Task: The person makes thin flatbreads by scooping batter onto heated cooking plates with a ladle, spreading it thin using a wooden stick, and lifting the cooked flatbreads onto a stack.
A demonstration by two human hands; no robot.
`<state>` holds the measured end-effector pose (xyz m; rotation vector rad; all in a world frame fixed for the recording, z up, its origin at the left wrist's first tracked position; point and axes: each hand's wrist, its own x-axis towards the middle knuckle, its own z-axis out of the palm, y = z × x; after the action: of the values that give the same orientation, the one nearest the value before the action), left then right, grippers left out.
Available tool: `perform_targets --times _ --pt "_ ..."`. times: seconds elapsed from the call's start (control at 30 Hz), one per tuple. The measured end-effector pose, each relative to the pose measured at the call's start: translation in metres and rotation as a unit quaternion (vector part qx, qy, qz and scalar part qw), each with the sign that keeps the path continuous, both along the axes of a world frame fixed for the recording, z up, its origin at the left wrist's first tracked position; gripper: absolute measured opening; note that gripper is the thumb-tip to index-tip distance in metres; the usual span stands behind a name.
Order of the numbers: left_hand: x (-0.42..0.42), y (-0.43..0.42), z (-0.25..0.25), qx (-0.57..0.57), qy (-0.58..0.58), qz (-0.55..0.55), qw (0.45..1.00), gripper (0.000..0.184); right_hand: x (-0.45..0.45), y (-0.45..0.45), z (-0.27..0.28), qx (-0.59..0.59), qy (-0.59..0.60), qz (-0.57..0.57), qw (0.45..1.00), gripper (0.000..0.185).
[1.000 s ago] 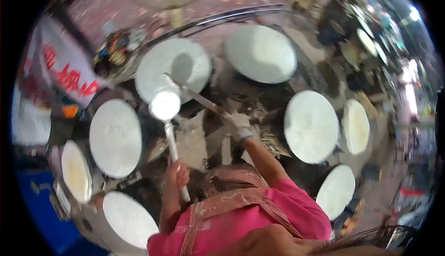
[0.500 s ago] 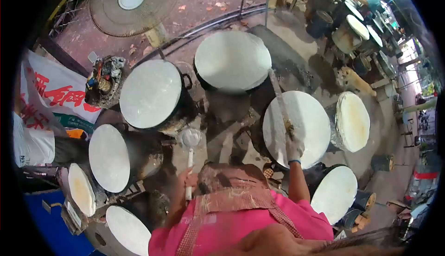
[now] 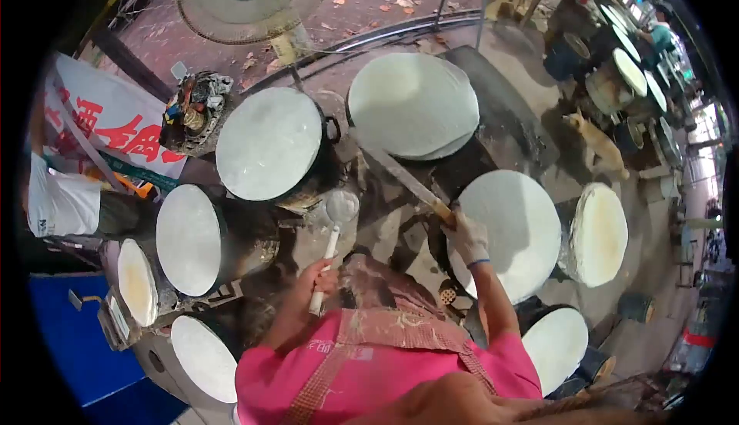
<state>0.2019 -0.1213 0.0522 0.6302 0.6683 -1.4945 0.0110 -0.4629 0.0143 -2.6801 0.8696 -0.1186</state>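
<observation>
My left hand (image 3: 322, 279) is bare and closed round the pale handle of a ladle (image 3: 342, 206), whose round bowl points forward. My right hand (image 3: 466, 239), in a whitish glove, grips the brown handle of a long flat blade (image 3: 400, 175). The blade's far end reaches the near-left edge of a round pan (image 3: 412, 105) covered with a white layer. That layer overhangs or doubles at the lower right. Below the gloved hand lies another white-covered pan (image 3: 508, 232). A third white pan (image 3: 269, 143) with a dark side handle stands ahead of the ladle.
More white-topped pans stand at the left (image 3: 188, 240) and the lower right (image 3: 556, 348). A thick pale stack (image 3: 599, 234) is at the right, near a light-brown dog (image 3: 596, 145). A fan (image 3: 254, 1) stands ahead. A person (image 3: 660, 35) is far off at the upper right.
The blade has swung from the right-hand pan to the left edge of the top middle pan, with my right hand shifting left and forward. The ladle stays in my left hand.
</observation>
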Motion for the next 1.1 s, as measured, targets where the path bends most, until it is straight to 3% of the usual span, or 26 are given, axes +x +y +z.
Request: perform_targets --times 0.03,0.13,0.27,0.37,0.43,0.53,0.57,0.67,0.77,0.8,0.83,0.87,0.93,0.97,1.0,1.1 --pt "0.000 0.000 0.002 0.004 -0.015 0.004 1.000 0.023 0.023 -0.008 0.002 -0.018 0.021 0.014 1.000 0.042" --pt "0.012 0.015 -0.012 0.039 -0.054 -0.067 0.996 0.028 0.115 -0.038 0.018 -0.117 0.044 0.103 0.987 0.044" --pt "0.032 0.025 -0.026 -0.006 0.009 -0.097 0.995 0.015 0.167 -0.079 -0.016 -0.116 0.052 0.167 0.978 0.047" --pt "0.052 -0.007 0.023 0.064 0.003 -0.134 0.989 0.018 0.188 -0.099 -0.011 -0.100 0.117 0.197 0.968 0.037" --pt "0.062 -0.008 0.013 0.060 0.023 -0.143 0.988 0.017 0.196 -0.110 -0.008 -0.120 0.118 0.240 0.956 0.029" --pt "0.080 -0.007 -0.009 0.042 0.057 -0.153 0.986 0.017 0.219 -0.126 0.011 -0.093 0.107 0.205 0.968 0.029" --pt "0.085 -0.006 -0.019 0.035 0.069 -0.156 0.985 0.017 0.225 -0.128 0.020 -0.091 0.017 0.170 0.981 0.022" --pt "0.098 -0.002 -0.047 0.017 0.103 -0.172 0.980 0.016 0.244 -0.166 0.028 -0.024 -0.086 0.115 0.989 0.015" --pt "0.108 -0.010 -0.068 0.044 0.033 -0.220 0.974 0.019 0.251 -0.206 0.035 -0.063 -0.211 0.055 0.974 0.008" --pt "0.109 -0.012 -0.064 0.078 0.024 -0.213 0.974 0.021 0.253 -0.217 0.048 0.095 -0.215 -0.006 0.972 0.007" --pt "0.111 -0.017 -0.055 0.110 0.011 -0.210 0.971 0.022 0.256 -0.227 0.062 0.235 -0.226 -0.088 0.941 0.006" --pt "0.113 -0.025 -0.045 0.139 -0.005 -0.215 0.967 0.024 0.252 -0.237 0.077 0.264 -0.261 -0.121 0.921 0.006" --pt "0.117 -0.043 -0.043 0.185 -0.045 -0.257 0.948 0.027 0.237 -0.267 0.092 0.282 -0.311 -0.191 0.888 0.008" --pt "0.126 -0.035 -0.056 0.064 0.023 -0.303 0.951 0.036 0.225 -0.283 0.093 0.288 -0.360 -0.217 0.861 0.008" --pt "0.123 -0.025 -0.074 0.074 0.077 -0.302 0.947 0.039 0.210 -0.301 0.092 0.292 -0.407 -0.239 0.832 0.007" --pt "0.107 -0.027 -0.070 0.166 0.022 -0.274 0.947 0.031 0.150 -0.330 0.107 0.254 -0.517 -0.313 0.755 0.005"
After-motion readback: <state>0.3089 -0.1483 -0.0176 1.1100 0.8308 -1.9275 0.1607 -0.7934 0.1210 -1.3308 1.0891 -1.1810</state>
